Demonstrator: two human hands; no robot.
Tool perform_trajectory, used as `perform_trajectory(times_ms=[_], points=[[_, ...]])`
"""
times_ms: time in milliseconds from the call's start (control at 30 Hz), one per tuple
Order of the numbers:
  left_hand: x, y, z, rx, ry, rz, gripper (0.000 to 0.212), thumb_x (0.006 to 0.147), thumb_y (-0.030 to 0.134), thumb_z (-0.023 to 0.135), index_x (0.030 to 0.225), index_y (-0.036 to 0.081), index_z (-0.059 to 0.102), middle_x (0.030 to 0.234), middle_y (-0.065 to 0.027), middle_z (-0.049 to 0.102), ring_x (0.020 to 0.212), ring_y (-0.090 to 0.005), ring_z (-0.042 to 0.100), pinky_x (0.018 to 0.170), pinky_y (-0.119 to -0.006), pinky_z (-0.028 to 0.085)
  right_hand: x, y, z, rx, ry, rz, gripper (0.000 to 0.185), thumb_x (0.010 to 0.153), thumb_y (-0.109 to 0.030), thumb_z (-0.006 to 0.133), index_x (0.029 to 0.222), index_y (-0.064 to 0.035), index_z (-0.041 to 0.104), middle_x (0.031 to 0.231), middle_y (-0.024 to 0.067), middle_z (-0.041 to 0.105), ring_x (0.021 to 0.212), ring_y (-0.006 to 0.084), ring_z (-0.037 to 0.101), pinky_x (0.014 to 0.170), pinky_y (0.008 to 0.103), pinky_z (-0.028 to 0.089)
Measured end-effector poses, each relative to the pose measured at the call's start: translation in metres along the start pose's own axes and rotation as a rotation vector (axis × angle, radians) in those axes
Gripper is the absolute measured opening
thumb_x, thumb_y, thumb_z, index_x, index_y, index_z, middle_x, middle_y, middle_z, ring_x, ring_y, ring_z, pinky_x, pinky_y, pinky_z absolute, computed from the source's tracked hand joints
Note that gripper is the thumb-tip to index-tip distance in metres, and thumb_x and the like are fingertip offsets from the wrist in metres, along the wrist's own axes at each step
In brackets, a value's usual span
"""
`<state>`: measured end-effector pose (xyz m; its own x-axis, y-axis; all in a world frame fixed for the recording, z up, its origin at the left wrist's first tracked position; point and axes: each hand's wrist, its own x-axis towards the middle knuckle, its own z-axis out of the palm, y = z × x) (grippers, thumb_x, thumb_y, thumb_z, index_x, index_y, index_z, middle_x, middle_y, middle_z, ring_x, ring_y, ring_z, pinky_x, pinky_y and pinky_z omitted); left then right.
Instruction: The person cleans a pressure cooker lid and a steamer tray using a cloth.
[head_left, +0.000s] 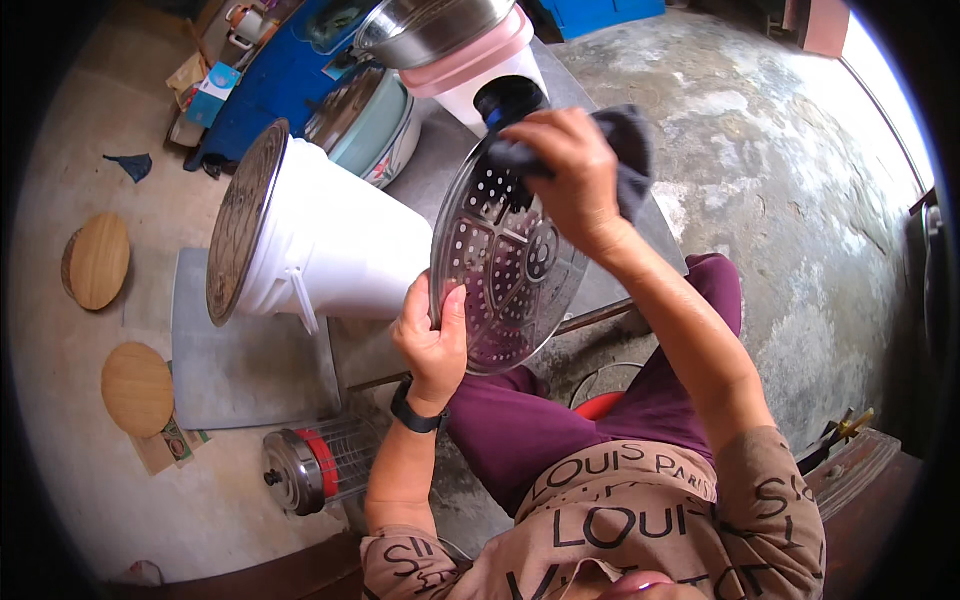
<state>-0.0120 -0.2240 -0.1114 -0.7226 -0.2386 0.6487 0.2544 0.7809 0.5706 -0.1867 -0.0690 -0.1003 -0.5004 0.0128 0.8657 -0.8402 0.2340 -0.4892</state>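
My left hand (433, 337) grips the lower left rim of a round perforated metal steamer tray (502, 277), thumb on its face. The tray is tilted up on edge above my lap. My right hand (574, 176) is closed on a dark cloth (630, 154) and presses it against the tray's upper part; the cloth's loose end hangs out to the right. Directly behind the tray's top edge shows a black round object (510, 101), partly hidden by the hand and cloth.
Left of the tray stands a white plastic bucket (352, 232) with a round lid (247, 221). Stacked basins (375, 127) and a pink-lidded container (472, 56) bearing a steel pan (435, 30) are farther back. A lidded pot (292, 472) and wooden discs (137, 390) lie lower left.
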Motion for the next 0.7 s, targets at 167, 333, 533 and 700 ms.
perform_trajectory(times_ms=[167,333,533,700], points=[[0.003,0.014,-0.005,-0.047,-0.047,-0.128,0.017,0.091,0.005,0.064,0.105,-0.004,0.061,0.083,-0.0039,0.065,0.073,-0.0099,0.057,0.069,-0.024,0.047,-0.013,-0.005,0.015,-0.016,-0.150,-0.119,0.042,0.065,-0.005,0.071,0.106,-0.0116,0.071,0.108,0.0046,0.063,0.101,0.0274,0.056,0.091,0.0411,0.046],[0.001,0.013,-0.008,-0.092,-0.071,-0.186,0.017,0.092,0.005,0.063,0.106,-0.004,0.061,0.086,-0.0011,0.064,0.077,-0.0070,0.055,0.071,-0.022,0.045,-0.017,0.001,0.018,-0.025,-0.161,-0.031,0.060,0.060,-0.006,0.072,0.117,-0.0229,0.066,0.136,0.0131,0.045,0.121,0.0386,0.044,0.104,0.0513,0.038],[0.000,0.013,-0.007,-0.088,-0.046,-0.198,0.015,0.092,0.004,0.063,0.104,-0.004,0.061,0.086,-0.0012,0.063,0.078,-0.0072,0.054,0.071,-0.022,0.045,-0.022,-0.004,0.015,-0.041,-0.283,0.004,0.074,0.059,0.003,0.070,0.126,-0.0250,0.061,0.146,0.0184,0.035,0.119,0.0422,0.046,0.098,0.0453,0.047],[-0.004,0.013,-0.013,-0.096,-0.062,-0.174,0.013,0.092,0.006,0.063,0.101,-0.003,0.060,0.084,-0.0010,0.061,0.078,-0.0079,0.054,0.071,-0.023,0.044,-0.010,0.010,0.013,-0.045,-0.254,-0.164,0.052,0.067,-0.002,0.070,0.114,-0.0235,0.068,0.132,0.0101,0.050,0.104,0.0330,0.053,0.088,0.0409,0.051]])
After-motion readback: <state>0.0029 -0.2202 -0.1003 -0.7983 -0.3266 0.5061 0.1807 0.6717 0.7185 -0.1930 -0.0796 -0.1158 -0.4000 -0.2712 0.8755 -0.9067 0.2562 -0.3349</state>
